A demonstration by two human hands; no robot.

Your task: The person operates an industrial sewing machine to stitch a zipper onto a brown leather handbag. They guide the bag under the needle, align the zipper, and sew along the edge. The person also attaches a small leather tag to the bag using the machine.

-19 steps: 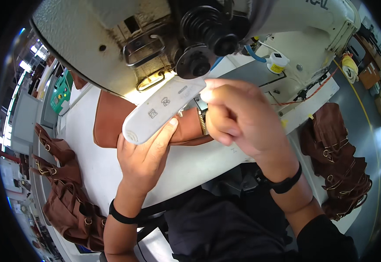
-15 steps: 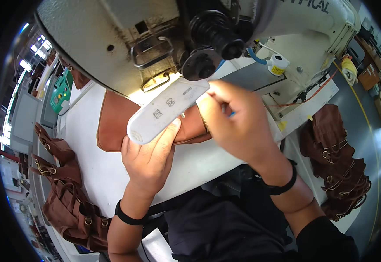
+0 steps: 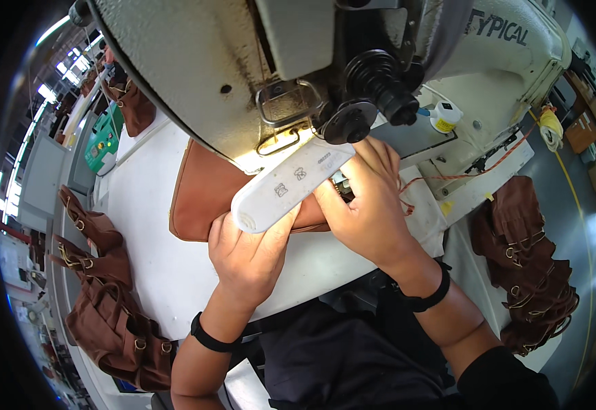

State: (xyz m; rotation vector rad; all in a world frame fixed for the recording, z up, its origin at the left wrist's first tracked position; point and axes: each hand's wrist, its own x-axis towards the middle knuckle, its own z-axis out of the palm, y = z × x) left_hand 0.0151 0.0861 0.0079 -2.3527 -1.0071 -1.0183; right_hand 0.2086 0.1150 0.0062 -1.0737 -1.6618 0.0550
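A brown leather bag piece (image 3: 204,188) lies under the head of a sewing machine (image 3: 175,75). My left hand (image 3: 249,258) holds its near edge, the fingertips partly hidden behind a long white rounded guard (image 3: 291,181). My right hand (image 3: 370,212) is curled at the right end of the piece, close to the needle area. Its thumb presses on the leather, and the other fingers reach up beside the guard's tip. A short bit of what looks like zipper teeth shows by the thumb. The needle itself is hidden.
Brown leather bags (image 3: 117,328) stand at the left edge of the white table (image 3: 175,287). More brown leather bags (image 3: 523,273) are piled at the right. Orange cord (image 3: 462,176) runs across the machine bed. A green box (image 3: 102,140) sits farther back left.
My right hand, blurred before, has moved in to the leather beside the guard's tip. The left hand stays on the near edge. The whole view has shifted slightly.
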